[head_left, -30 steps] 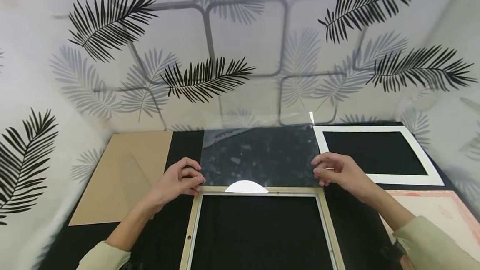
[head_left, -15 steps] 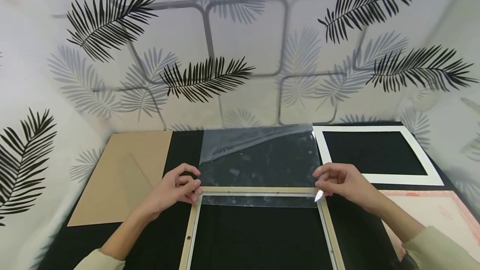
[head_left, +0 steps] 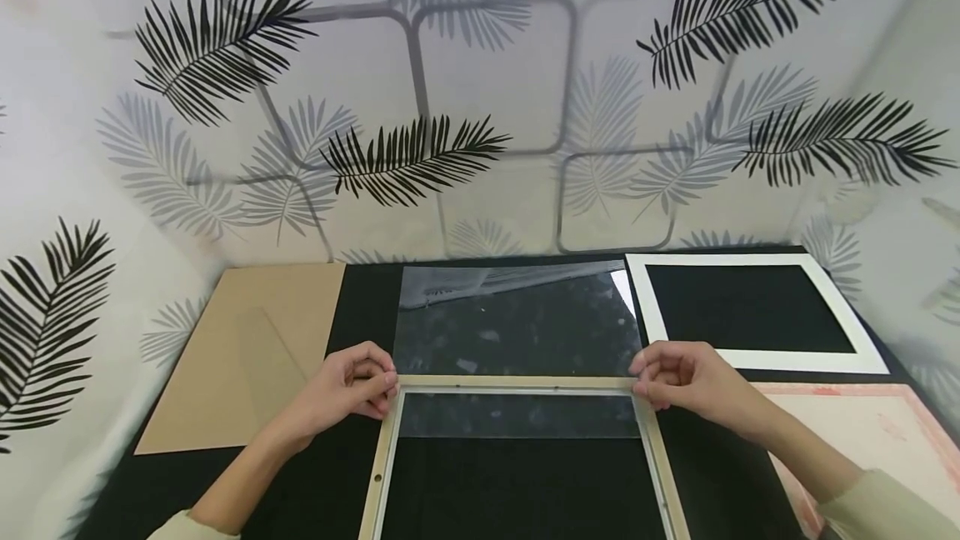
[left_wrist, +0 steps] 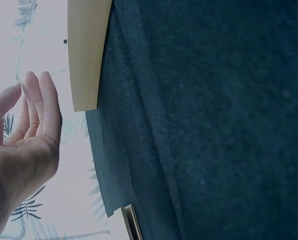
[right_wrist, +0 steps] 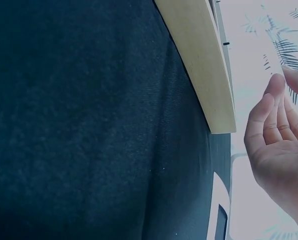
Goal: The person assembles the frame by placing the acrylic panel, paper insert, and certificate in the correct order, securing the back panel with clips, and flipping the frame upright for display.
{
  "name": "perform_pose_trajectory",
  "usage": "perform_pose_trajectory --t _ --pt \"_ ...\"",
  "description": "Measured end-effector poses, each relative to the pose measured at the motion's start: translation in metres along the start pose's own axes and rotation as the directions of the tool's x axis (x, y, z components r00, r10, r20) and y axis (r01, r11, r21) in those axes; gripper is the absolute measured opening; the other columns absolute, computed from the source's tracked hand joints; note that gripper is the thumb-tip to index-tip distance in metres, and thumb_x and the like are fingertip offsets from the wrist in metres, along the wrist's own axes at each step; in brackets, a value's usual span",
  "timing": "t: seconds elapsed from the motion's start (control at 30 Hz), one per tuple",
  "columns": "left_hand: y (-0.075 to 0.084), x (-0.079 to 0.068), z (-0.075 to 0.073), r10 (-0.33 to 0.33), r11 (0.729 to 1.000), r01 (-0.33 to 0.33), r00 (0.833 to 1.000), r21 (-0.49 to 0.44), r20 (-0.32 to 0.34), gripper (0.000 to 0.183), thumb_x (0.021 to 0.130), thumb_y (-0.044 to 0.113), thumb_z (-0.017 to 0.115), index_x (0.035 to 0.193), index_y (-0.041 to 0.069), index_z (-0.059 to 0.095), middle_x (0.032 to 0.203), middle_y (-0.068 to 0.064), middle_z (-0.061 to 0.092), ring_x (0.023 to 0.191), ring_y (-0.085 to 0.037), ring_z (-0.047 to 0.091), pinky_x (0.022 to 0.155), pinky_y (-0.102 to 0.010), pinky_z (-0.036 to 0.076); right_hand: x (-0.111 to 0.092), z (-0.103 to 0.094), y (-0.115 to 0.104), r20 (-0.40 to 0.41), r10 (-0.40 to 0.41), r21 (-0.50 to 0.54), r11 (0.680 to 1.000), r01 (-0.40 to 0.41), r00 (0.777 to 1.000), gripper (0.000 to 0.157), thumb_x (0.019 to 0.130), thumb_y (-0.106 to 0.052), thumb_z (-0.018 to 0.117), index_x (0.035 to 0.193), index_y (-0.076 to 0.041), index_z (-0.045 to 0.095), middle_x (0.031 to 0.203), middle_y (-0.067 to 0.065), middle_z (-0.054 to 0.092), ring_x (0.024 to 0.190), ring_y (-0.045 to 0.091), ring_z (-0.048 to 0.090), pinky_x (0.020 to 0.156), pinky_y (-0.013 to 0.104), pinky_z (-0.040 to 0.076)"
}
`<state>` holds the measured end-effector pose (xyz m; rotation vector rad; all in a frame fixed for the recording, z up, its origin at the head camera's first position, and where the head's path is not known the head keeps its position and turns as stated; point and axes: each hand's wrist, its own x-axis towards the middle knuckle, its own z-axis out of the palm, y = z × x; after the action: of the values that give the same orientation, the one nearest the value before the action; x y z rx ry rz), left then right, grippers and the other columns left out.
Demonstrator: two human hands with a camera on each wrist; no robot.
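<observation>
Holding clr sheet (head_left: 517,348) | btwn hands (head_left: 341,394) (head_left: 693,386) | part ovr wd frame (head_left: 381,450)

Two hands show, one left hand (head_left: 351,386) and one right hand (head_left: 690,377), with two pale sleeves (head_left: 892,507), and between the hands there is one clear sheet (head_left: 517,327) and one wooden frame (head_left: 517,382), three of its sides in sight from the head. Around these lie three other flat pieces: one brown board (head_left: 262,340) on the far left, one white mat (head_left: 810,361) with a single opening on the far right, and one pink-edged panel (head_left: 862,432) nearer on the right. Under everything is one black cloth (head_left: 367,307), and the patterned backdrop (head_left: 495,82) beyond bears five large black fronds (head_left: 416,162).
</observation>
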<state>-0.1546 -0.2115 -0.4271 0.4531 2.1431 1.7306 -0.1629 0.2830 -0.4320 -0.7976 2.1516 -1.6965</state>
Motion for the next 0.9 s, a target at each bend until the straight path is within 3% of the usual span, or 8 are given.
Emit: perform_pose_trajectory --t 0.17,0.4,0.67,0.9 --pt "0.001 -0.004 0.001 -0.002 1.0 0.002 1.0 -0.009 0.014 0.025 0.101 0.012 0.066 0.113 -0.007 0.055 0.091 -0.025 0.064 0.077 -0.026 0.067 0.076 -0.042 0.06 -0.002 0.002 -0.001 0.025 -0.015 0.008 1.0 0.014 1.0 0.019 0.095 0.004 0.068 0.112 0.009 0.062 0.089 0.021 0.067 0.072 0.022 0.067 0.064 0.039 0.059" --pt "0.002 -0.011 0.002 0.008 1.0 -0.008 0.999 -0.003 0.038 0.028 0.101 0.01 0.066 0.116 -0.009 0.052 0.093 -0.026 0.065 0.078 -0.027 0.068 0.075 -0.043 0.06 -0.009 0.007 -0.003 0.016 0.061 -0.044 0.997 -0.06 0.998 0.023 0.093 -0.003 0.075 0.113 0.002 0.064 0.084 0.014 0.067 0.067 0.025 0.066 0.065 0.036 0.059" --pt "0.003 -0.02 0.006 0.018 1.0 -0.017 0.998 -0.011 0.057 0.025 0.1 0.01 0.067 0.114 -0.007 0.055 0.093 -0.026 0.064 0.077 -0.028 0.069 0.074 -0.044 0.06 -0.016 0.012 -0.006 0.037 0.063 -0.009 0.998 -0.063 0.997 0.039 0.093 0.0 0.073 0.125 0.008 0.052 0.089 0.017 0.068 0.071 0.029 0.068 0.069 0.039 0.06" --pt "0.002 -0.023 0.006 0.001 1.0 0.001 0.997 -0.021 0.076 0.028 0.1 0.009 0.067 0.116 -0.009 0.054 0.097 -0.028 0.064 0.08 -0.03 0.069 0.075 -0.044 0.06 -0.021 0.012 -0.006 0.024 0.096 -0.102 0.99 -0.093 0.995 0.015 0.098 -0.008 0.07 0.108 0.0 0.062 0.084 0.01 0.07 0.07 0.027 0.068 0.068 0.038 0.06"
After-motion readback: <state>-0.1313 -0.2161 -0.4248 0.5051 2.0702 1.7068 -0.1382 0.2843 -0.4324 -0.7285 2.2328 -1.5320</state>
